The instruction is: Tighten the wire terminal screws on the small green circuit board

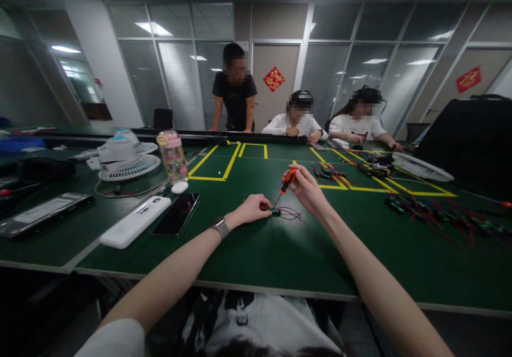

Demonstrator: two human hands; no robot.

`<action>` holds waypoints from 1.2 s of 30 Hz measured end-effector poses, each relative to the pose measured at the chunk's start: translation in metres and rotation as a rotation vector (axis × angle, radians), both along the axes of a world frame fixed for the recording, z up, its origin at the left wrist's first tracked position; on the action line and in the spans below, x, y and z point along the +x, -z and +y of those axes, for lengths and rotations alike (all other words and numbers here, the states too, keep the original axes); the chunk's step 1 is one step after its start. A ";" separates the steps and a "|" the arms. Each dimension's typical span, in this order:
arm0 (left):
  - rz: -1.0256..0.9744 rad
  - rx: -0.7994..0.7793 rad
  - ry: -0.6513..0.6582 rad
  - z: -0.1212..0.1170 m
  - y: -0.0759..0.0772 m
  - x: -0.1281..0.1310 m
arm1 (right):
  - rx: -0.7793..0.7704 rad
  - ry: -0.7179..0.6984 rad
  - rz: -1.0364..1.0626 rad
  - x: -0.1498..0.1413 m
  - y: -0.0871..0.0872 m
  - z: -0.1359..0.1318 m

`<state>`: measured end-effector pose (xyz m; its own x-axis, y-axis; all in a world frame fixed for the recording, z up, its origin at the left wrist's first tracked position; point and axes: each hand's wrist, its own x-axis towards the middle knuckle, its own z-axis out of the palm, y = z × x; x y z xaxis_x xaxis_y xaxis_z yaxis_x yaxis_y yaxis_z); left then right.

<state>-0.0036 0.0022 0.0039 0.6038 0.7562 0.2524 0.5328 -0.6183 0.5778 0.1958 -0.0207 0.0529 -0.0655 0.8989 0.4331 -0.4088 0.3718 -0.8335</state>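
My right hand (303, 185) is closed around the handle of an orange and black screwdriver (288, 180). Its thin shaft slants down to the left, and the tip meets or nearly meets a small green circuit board (276, 212) on the table. With pinched fingers, my left hand (255, 209) grips the left end of that board. Thin red and blue wires (291, 211) run from the board to the right and lie loose on the green tabletop (256, 255). The exact spot under the screwdriver tip is too small to make out.
Left of my hands lie a black phone (176, 214), a white case (136, 221) and a pink-lidded bottle (173, 157). White fans (128, 166) stand beyond. Bundles of wired boards (424, 210) lie right, near yellow tape (368, 188). Several people are across the table.
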 end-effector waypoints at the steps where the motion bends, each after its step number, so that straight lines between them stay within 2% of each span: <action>1: 0.000 0.000 0.001 0.000 0.000 0.000 | -0.001 -0.003 0.007 0.000 0.000 0.000; 9: 0.003 -0.009 0.009 -0.001 -0.002 -0.001 | 0.022 0.093 0.004 0.001 0.004 0.003; 17: 0.005 -0.007 0.011 0.000 0.000 -0.001 | -0.006 0.035 0.011 0.002 0.002 0.002; 29: 0.010 0.002 0.010 0.001 0.000 -0.001 | -0.024 0.029 0.027 0.004 0.004 0.004; 36: 0.009 0.000 0.001 -0.001 -0.001 -0.001 | 0.023 0.113 -0.005 0.002 0.006 0.006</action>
<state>-0.0045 0.0012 0.0053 0.6070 0.7553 0.2472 0.5370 -0.6191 0.5729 0.1983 -0.0151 0.0472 0.0334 0.8906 0.4536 -0.3593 0.4342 -0.8260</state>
